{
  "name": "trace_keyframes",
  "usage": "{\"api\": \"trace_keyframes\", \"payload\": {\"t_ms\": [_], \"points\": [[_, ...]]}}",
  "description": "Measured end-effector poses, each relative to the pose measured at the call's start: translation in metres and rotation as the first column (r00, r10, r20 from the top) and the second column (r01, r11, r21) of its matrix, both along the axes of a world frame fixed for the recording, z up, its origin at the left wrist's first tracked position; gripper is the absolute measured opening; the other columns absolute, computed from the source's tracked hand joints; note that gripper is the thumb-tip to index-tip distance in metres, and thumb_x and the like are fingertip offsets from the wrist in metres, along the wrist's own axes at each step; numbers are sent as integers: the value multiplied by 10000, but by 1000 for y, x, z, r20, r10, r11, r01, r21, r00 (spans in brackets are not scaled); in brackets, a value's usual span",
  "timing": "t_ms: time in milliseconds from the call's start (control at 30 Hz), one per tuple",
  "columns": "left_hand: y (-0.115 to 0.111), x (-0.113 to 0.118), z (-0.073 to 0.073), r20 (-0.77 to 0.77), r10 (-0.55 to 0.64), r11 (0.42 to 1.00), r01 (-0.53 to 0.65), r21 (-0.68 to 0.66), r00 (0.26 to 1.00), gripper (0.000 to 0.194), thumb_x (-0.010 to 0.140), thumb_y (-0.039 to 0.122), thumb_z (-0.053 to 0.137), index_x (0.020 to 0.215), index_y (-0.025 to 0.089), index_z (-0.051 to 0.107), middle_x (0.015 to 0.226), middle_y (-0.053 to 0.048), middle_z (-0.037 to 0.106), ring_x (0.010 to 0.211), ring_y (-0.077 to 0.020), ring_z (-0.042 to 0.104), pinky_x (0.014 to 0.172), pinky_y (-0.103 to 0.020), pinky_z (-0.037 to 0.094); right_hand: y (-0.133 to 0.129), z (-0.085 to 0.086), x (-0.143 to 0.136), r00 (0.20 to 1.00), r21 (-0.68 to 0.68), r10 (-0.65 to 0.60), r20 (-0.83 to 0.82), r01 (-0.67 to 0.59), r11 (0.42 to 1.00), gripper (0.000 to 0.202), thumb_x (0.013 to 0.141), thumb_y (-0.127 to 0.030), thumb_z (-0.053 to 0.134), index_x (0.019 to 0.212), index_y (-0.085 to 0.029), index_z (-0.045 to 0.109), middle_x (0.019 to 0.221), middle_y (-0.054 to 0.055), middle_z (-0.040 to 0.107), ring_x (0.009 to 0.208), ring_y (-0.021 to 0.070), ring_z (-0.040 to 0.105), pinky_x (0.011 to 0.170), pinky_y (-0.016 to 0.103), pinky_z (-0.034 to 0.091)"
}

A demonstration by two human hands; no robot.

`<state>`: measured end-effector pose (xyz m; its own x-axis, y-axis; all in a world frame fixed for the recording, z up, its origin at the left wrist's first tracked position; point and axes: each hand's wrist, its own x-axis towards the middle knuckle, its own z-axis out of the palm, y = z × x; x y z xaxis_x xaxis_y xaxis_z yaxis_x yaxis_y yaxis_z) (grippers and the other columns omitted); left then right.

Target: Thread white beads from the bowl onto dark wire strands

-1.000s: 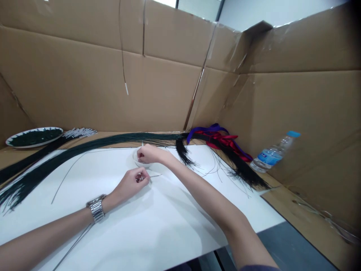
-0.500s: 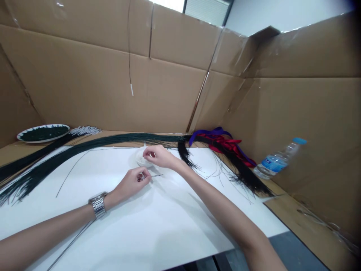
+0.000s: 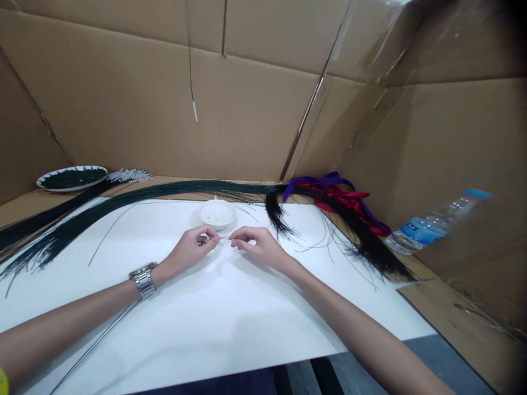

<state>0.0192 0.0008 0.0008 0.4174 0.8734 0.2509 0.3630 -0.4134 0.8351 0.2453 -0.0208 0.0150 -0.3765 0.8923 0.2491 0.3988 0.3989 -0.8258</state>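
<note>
My left hand [image 3: 196, 244], with a metal watch [image 3: 144, 280] on its wrist, pinches a thin dark wire [image 3: 224, 238] over the white board. Facing it, my right hand [image 3: 257, 245] has thumb and fingertips closed at the wire's other side; anything smaller between them is too tiny to make out. Just behind both hands stands a small white bowl [image 3: 218, 215] with whitish contents. The wire's long double strand [image 3: 94, 344] trails from under my left forearm toward the front left.
Long dark wire bundles [image 3: 173, 189] arc behind the bowl. At the back left is a patterned plate [image 3: 72, 179] beside white-tipped strands [image 3: 130, 175]. Red and purple ribbons [image 3: 341, 193] and a water bottle [image 3: 424, 229] lie right. Cardboard walls [image 3: 255, 120] enclose the board [image 3: 206, 323].
My right hand has left the bowl and come down beside my left hand, at the wire. The view has tilted downward a little.
</note>
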Motion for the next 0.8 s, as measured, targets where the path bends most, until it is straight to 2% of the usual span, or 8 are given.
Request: {"api": "trace_keyframes", "payload": {"t_ms": [133, 267, 367, 500, 633, 700, 800], "points": [[2, 0, -1, -3, -9, 1000, 9, -21, 1000, 237, 916, 388, 579, 869, 170, 659, 890, -31, 685, 799, -163, 609, 710, -259, 479, 1, -4, 1, 998, -32, -23, -53, 21, 999, 135, 858, -219, 617, 892, -175, 740, 845, 30, 743, 787, 154, 654, 735, 264, 476], [2, 0, -1, -9, 3, 1000, -3, -12, 1000, 173, 892, 327, 592, 832, 174, 646, 842, -12, 667, 758, -145, 594, 677, -245, 467, 2, -3, 5, 974, -167, -74, -216, 37, 985, 154, 831, -277, 635, 899, -162, 711, 816, 45, 727, 773, 169, 674, 710, 281, 490], [0, 0, 0, 15, 12, 1000, -12, -3, 1000, 141, 867, 299, 607, 805, 174, 631, 810, 1, 654, 698, -124, 568, 632, -230, 452, 4, -2, 8, 942, -239, -152, -300, 81, 968, 141, 762, -274, 662, 841, -158, 676, 707, 17, 682, 658, 144, 621, 642, 272, 476], [-2, 1, 2, 27, 4, 1000, -4, 16, 1000, 133, 850, 289, 615, 784, 175, 626, 780, 10, 648, 631, -102, 526, 586, -219, 428, 7, -7, 10, 936, -269, -236, -260, 165, 949, 60, 682, -200, 619, 721, -165, 648, 582, -35, 576, 548, 102, 504, 532, 229, 388], [-2, 1, 2, 25, -16, 999, 15, 35, 1000, 124, 844, 271, 612, 775, 168, 625, 763, 10, 646, 608, -94, 502, 564, -214, 410, 8, -18, 8, 943, -308, -233, -236, 155, 939, 36, 673, -185, 595, 663, -166, 624, 554, -50, 534, 498, 79, 437, 476, 211, 302], [-2, 1, 2, 26, -25, 999, 24, 48, 999, 121, 841, 260, 611, 767, 164, 622, 749, 12, 641, 597, -88, 490, 560, -212, 405, 8, -24, 9, 935, -296, -230, -270, 147, 944, 35, 690, -184, 612, 687, -166, 642, 556, -49, 542, 503, 81, 445, 482, 213, 317], [-2, 1, 0, 31, -37, 998, 35, 59, 999, 115, 840, 250, 612, 767, 162, 621, 727, 18, 628, 588, -84, 475, 556, -209, 399, 9, -30, 14, 909, -288, -179, -377, 68, 955, 85, 748, -219, 683, 820, -174, 694, 614, -27, 629, 560, 105, 534, 549, 235, 417]]}}
